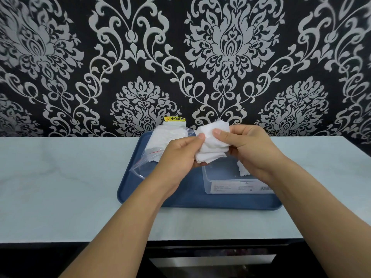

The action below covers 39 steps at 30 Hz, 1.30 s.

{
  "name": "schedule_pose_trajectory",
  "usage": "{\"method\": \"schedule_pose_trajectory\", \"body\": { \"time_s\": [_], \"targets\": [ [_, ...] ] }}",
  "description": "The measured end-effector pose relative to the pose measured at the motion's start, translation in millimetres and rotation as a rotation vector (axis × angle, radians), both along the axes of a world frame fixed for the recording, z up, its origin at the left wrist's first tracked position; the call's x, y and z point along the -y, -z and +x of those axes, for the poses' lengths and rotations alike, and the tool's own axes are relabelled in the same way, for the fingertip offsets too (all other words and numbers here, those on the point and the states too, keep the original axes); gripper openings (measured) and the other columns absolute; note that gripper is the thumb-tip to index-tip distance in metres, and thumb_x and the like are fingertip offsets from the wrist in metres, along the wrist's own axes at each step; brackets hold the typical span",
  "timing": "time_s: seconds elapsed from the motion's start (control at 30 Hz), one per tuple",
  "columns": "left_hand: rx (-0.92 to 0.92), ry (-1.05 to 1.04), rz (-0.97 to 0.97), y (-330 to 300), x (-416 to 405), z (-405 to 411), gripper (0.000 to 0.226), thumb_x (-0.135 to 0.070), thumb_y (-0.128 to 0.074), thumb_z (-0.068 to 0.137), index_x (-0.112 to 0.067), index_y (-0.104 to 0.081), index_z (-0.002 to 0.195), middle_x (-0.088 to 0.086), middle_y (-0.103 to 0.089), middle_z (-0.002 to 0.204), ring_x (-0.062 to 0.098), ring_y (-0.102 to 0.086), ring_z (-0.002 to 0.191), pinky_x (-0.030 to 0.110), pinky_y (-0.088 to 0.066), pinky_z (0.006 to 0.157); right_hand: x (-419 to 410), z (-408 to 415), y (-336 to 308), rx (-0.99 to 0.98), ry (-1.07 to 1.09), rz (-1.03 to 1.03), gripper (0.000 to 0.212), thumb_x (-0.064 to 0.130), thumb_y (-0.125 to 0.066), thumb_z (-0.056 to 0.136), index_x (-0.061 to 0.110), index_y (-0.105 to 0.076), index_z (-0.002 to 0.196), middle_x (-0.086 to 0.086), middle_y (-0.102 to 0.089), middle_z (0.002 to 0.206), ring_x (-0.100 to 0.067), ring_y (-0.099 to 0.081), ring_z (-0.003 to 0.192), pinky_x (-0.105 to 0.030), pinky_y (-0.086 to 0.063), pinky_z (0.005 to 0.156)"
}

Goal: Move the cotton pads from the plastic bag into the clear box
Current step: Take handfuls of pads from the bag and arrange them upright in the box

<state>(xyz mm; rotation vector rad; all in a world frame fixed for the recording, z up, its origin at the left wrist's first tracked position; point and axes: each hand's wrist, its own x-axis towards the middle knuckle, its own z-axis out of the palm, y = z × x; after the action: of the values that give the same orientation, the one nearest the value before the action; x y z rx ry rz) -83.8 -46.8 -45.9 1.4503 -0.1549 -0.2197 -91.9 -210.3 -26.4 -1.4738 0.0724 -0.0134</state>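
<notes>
Both hands raised over a blue tray (140,195) on a pale counter (60,177), holding one bunch of white cotton pads (212,143) between them. Left hand (180,155) gripping the bunch at its left edge, thumb on top, fingers curled beneath and mostly hidden by the pads. Right hand (249,147) pinching the right side, thumb pressed on the front, remaining fingers out of sight behind. Count of pads in the bunch not discernible. Plastic bag (160,145) lying on the far left of the tray, partly covered by the left hand, more pads visible inside, open or sealed not clear. Clear box (230,183) on the near right of the tray, far wall masked by the hands; one pad (244,170) inside at right, partly hidden by the right wrist. White socket cover (174,123) with yellow label behind the bag against patterned wallpaper (230,57).
</notes>
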Motion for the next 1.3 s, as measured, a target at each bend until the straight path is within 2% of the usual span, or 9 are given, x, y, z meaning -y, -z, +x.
{"method": "schedule_pose_trajectory", "body": {
  "time_s": [0.17, 0.33, 0.47, 0.6, 0.73, 0.87, 1.07, 1.17, 1.3],
  "targets": [
    [0.075, -0.027, 0.069, 4.4, 1.9, 0.6, 0.033, -0.024, -0.050, 0.106, -0.017, -0.078, 0.089, 0.019, -0.075, 0.107, 0.022, -0.070, 0.094, 0.044, -0.058, 0.096, -1.1, 0.5, 0.5, 0.029, 0.005, 0.035, 0.019, 0.015, -0.070, 0.091, 0.000, -0.074, 0.079, -0.016, -0.076, 0.086, -0.018, -0.071, 0.077, -0.024, -0.057, 0.072],
    [0.132, -0.067, 0.119, 6.1, 3.9, -0.7, 0.049, -0.053, -0.050, 0.092, -0.011, -0.075, 0.096, 0.024, -0.072, 0.106, 0.030, -0.067, 0.096, 0.062, -0.048, 0.103, -7.2, -0.5, 6.4, 0.092, 0.116, -0.013, 0.021, 0.012, -0.071, 0.090, -0.008, -0.075, 0.084, -0.023, -0.076, 0.089, -0.023, -0.069, 0.078, -0.031, -0.053, 0.077],
    [0.168, -0.079, 0.104, 3.4, 9.0, -6.3, 0.052, -0.056, -0.049, 0.099, -0.014, -0.079, 0.090, 0.016, -0.077, 0.097, 0.022, -0.071, 0.097, 0.046, -0.054, 0.099, -18.8, 0.2, 9.3, 0.199, 0.223, -0.131, 0.044, 0.023, -0.074, 0.078, -0.019, -0.064, 0.085, -0.043, -0.062, 0.093, -0.023, -0.055, 0.071, -0.038, -0.044, 0.069],
    [0.245, -0.174, 0.138, 4.7, 14.2, -7.9, 0.046, -0.040, -0.054, 0.102, 0.001, -0.071, 0.091, 0.027, -0.067, 0.082, 0.017, -0.054, 0.074, 0.036, -0.046, 0.071, -28.5, -2.7, 10.8, 0.261, 0.239, -0.201, 0.044, 0.022, -0.077, 0.080, -0.020, -0.063, 0.079, -0.038, -0.062, 0.087, -0.028, -0.056, 0.066, -0.042, -0.044, 0.061],
    [0.233, -0.244, 0.117, 4.4, 16.6, -5.5, 0.043, -0.038, -0.050, 0.098, 0.000, -0.070, 0.098, 0.020, -0.072, 0.105, 0.027, -0.069, 0.097, 0.048, -0.052, 0.094, -21.9, -2.2, 7.5, 0.162, 0.238, -0.126, 0.032, 0.025, -0.078, 0.085, 0.002, -0.061, 0.071, -0.014, -0.059, 0.069, -0.018, -0.053, 0.064, -0.032, -0.046, 0.063],
    [0.253, -0.197, 0.136, 3.9, 20.1, -4.0, 0.046, -0.035, -0.047, 0.091, 0.006, -0.065, 0.101, 0.022, -0.065, 0.115, 0.036, -0.064, 0.108, 0.050, -0.051, 0.097, -6.8, -0.1, 5.8, 0.025, 0.118, 0.016, 0.018, 0.021, -0.076, 0.089, 0.010, -0.062, 0.084, -0.003, -0.062, 0.075, -0.011, -0.054, 0.062, -0.020, -0.045, 0.054],
    [0.216, -0.085, 0.283, 16.8, 28.3, -3.0, 0.027, -0.016, -0.040, 0.106, 0.002, -0.060, 0.099, 0.012, -0.058, 0.112, 0.004, -0.053, 0.085, 0.004, -0.037, 0.068, 0.8, -0.6, 7.9, 0.171, 0.083, -0.205, 0.042, 0.029, -0.064, 0.098, -0.012, -0.062, 0.096, -0.009, -0.058, 0.071, -0.015, -0.053, 0.063, -0.024, -0.042, 0.055],
    [0.189, -0.060, 0.306, 17.0, 35.4, -6.2, 0.030, -0.024, -0.037, 0.108, -0.014, -0.055, 0.086, 0.009, -0.055, 0.108, 0.002, -0.049, 0.083, 0.005, -0.035, 0.067, -9.9, -1.9, 7.8, 0.254, 0.155, -0.469, 0.050, 0.044, -0.051, 0.102, 0.004, -0.051, 0.074, 0.001, -0.048, 0.065, -0.011, -0.043, 0.060, -0.026, -0.036, 0.058],
    [0.243, -0.043, 0.351, 20.3, 39.5, -3.7, 0.035, -0.035, -0.039, 0.104, -0.008, -0.061, 0.102, 0.014, -0.060, 0.117, 0.013, -0.058, 0.099, 0.020, -0.045, 0.086, -16.7, -3.7, 2.0, 0.222, 0.205, -0.525, 0.058, 0.061, -0.031, 0.102, 0.016, -0.038, 0.065, 0.000, -0.040, 0.060, -0.012, -0.037, 0.057, -0.027, -0.033, 0.057]
  ]
}}
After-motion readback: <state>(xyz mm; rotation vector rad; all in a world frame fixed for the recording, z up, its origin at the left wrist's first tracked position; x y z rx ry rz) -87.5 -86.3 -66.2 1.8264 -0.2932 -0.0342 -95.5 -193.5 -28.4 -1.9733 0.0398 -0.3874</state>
